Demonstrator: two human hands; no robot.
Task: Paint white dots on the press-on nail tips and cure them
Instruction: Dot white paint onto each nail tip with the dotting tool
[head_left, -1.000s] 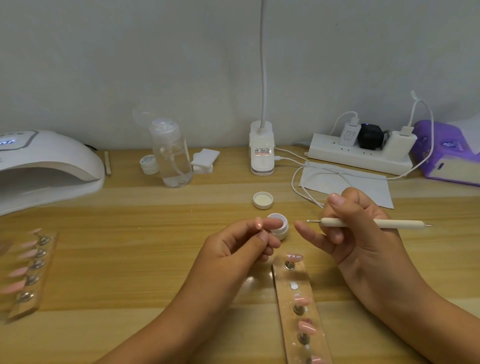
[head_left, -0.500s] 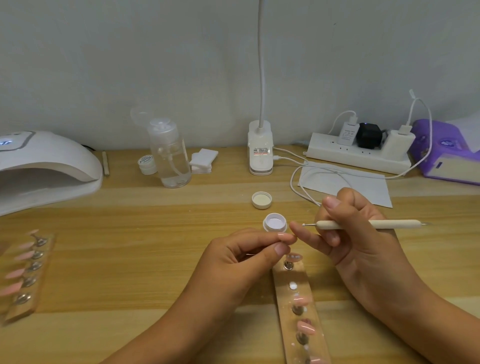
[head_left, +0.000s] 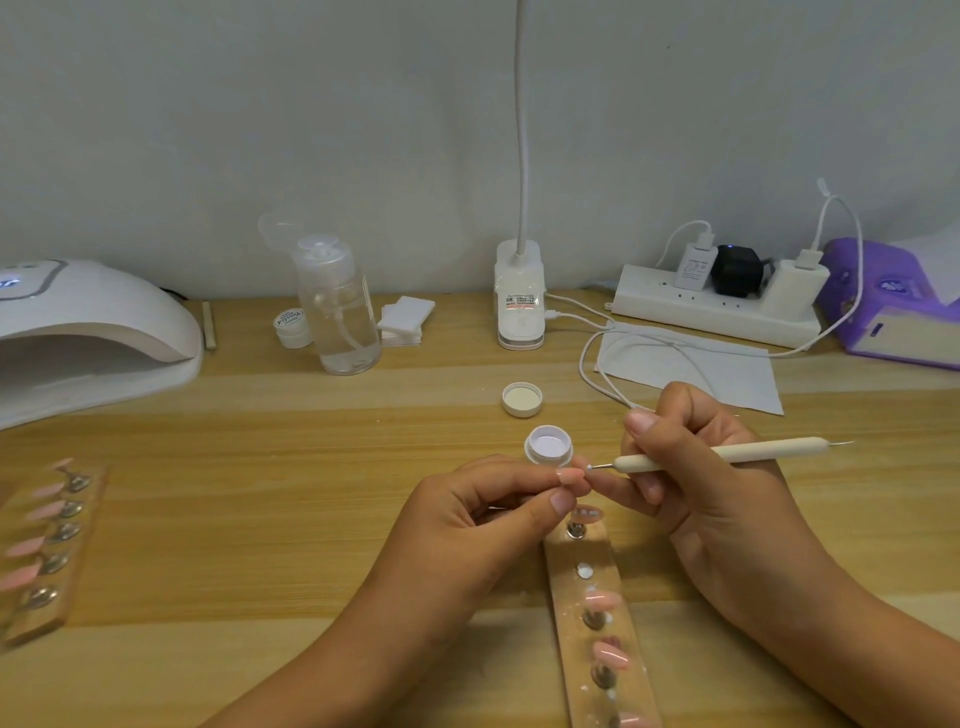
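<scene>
My left hand (head_left: 485, 519) pinches a small pink nail tip (head_left: 570, 475) between thumb and forefinger, just in front of an open pot of white gel (head_left: 548, 445). My right hand (head_left: 701, 467) grips a cream dotting pen (head_left: 727, 453) like a pencil, and its white-loaded metal tip touches the held nail tip. Below the hands lies a wooden holder strip (head_left: 597, 629) with pink nail tips on metal studs; one stud is bare. A second strip (head_left: 44, 545) of pink tips lies at the left edge. The white curing lamp (head_left: 88, 332) stands at the back left.
The pot's white lid (head_left: 522, 399) lies behind it. Along the wall stand a clear pump bottle (head_left: 340, 312), a small white jar (head_left: 291, 326), cotton pads (head_left: 404, 321), a lamp base (head_left: 519, 301), a power strip (head_left: 717, 306) with cables, a paper sheet (head_left: 691, 366) and a purple box (head_left: 893, 306).
My left hand carried the nail tip right, away from the pot's mouth. The pen's tip moved in and now touches the held nail tip.
</scene>
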